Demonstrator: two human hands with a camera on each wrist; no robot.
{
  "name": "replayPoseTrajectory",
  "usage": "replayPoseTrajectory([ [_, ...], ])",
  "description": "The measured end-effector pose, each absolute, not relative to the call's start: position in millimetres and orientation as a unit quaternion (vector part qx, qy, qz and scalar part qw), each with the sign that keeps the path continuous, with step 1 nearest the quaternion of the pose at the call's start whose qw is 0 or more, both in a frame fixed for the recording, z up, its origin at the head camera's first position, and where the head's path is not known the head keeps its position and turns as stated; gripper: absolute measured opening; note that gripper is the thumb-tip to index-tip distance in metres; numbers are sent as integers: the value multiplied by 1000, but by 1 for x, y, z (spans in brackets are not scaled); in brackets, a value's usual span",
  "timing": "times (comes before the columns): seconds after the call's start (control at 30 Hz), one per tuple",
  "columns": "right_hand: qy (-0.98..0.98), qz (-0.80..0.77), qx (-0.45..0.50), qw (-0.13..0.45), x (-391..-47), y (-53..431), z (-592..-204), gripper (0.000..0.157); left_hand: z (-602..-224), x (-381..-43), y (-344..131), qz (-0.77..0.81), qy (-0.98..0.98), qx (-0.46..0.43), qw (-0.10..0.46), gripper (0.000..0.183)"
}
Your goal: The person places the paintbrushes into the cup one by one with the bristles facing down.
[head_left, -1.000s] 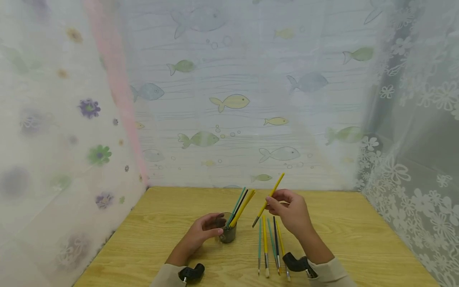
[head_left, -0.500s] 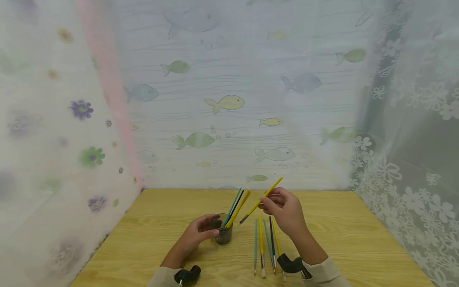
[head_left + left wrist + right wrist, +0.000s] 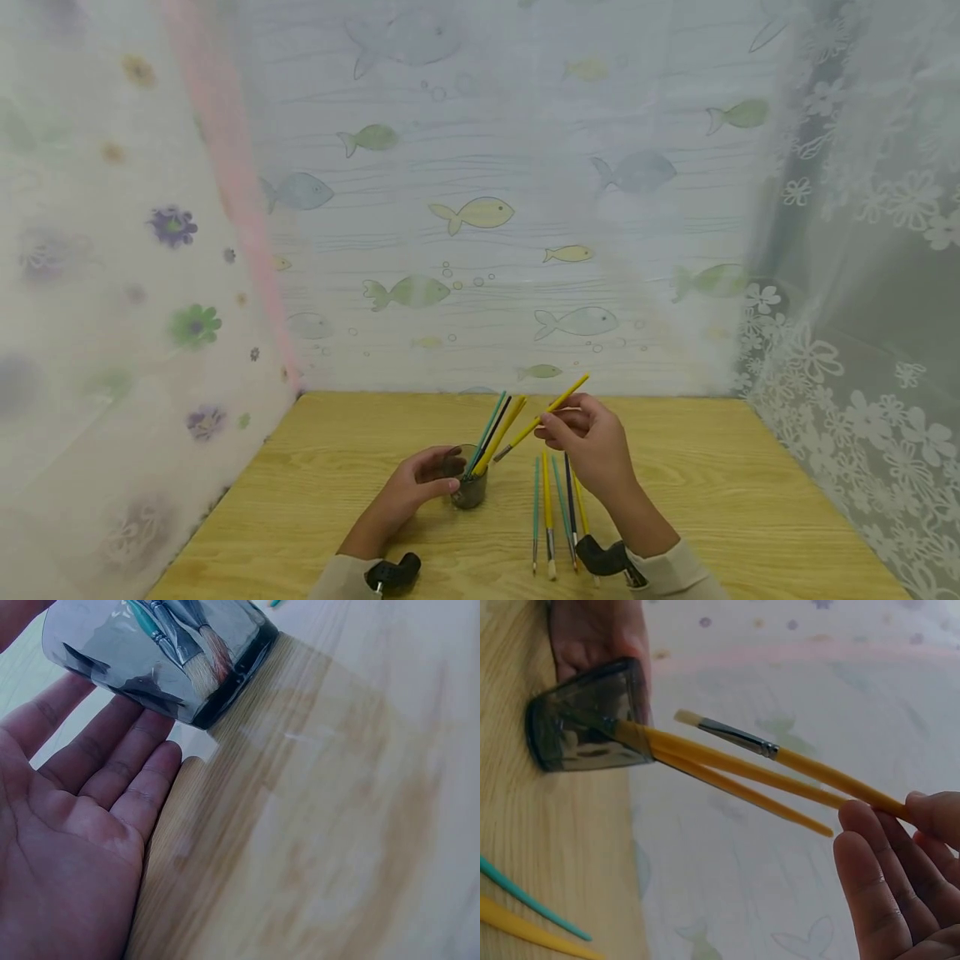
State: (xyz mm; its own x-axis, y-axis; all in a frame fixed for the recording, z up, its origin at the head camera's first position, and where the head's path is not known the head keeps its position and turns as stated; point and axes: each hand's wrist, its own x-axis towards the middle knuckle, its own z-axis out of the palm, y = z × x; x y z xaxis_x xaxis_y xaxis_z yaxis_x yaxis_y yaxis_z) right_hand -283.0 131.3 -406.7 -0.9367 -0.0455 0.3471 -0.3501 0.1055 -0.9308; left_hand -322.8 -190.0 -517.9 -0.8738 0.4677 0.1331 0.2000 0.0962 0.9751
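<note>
A smoky clear glass [image 3: 470,495] stands on the table with several paintbrushes in it, bristles down. Their teal, dark and yellow handles lean out to the right. My left hand [image 3: 405,498] holds the glass from the left, thumb on the near side and fingers behind it. Between thumb and fingertips, my right hand [image 3: 600,450] pinches a yellow paintbrush [image 3: 817,771] by its handle. It slants with pale bristles lower left, level with the rim and just right of the glass. In the right wrist view it runs close above the yellow handles [image 3: 742,769] in the glass.
Several loose paintbrushes [image 3: 548,512], teal, yellow and dark blue, lie side by side below my right hand, bristles toward me. The wooden table [image 3: 315,467] ends at a fish-patterned curtain [image 3: 480,275]. Flowered sheets hang at both sides.
My right hand has carried the yellow paintbrush left toward the glass, and the brush has tilted flatter, bristle end leading. The left hand stays at the glass; the view shifted slightly.
</note>
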Motion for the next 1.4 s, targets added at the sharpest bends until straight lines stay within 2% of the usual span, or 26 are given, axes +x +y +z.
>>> replayPoseTrajectory([
  [0.5, -746, 645, 147, 77, -282, 107, -427, 27, -515, -322, -190, 625, 740, 226, 103, 56],
  [1.4, -789, 585, 184, 38, -283, 99, -446, 33, -517, -323, -189, 625, 729, 263, 95, 49],
])
